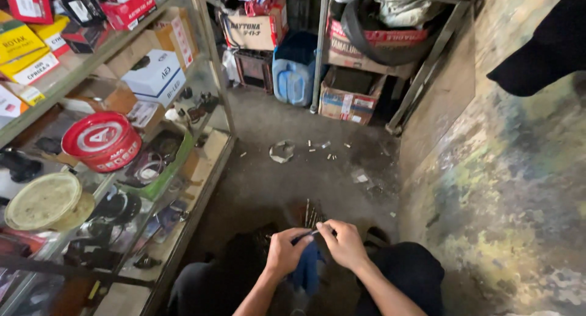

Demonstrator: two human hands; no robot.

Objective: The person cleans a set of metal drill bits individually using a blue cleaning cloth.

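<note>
I am looking down at my own two hands, which are meeting low in the view between my knees. My left hand (284, 252) is curling its fingers together around a blue cloth (307, 268), and the cloth is hanging down below those fingers in a loose fold. My right hand (345, 243) is pinching its thumb and forefinger closed on one end of a thin metal rod (307, 234). The rod is short and pale, and its long axis is running nearly level from my right fingertips across toward my left fingertips, tilted slightly down at the left end. How far it is tucked into the cloth I cannot tell.

Just beyond my fingers, a small bundle of thin metal rods (311, 213) is lying on the dark concrete floor (287, 182), their long axes pointing away from me. Further beyond my fingertips, a flat grey ring-shaped scrap (281, 151) and a few pale small bits are lying scattered on the floor. Well off to the left of my left fingers, a glass shelf unit (201, 163) is holding a red round tin (102, 141) and a pale round lid (43, 201). Far beyond my fingers, a blue plastic jug (293, 79) is standing under a metal rack.
</note>
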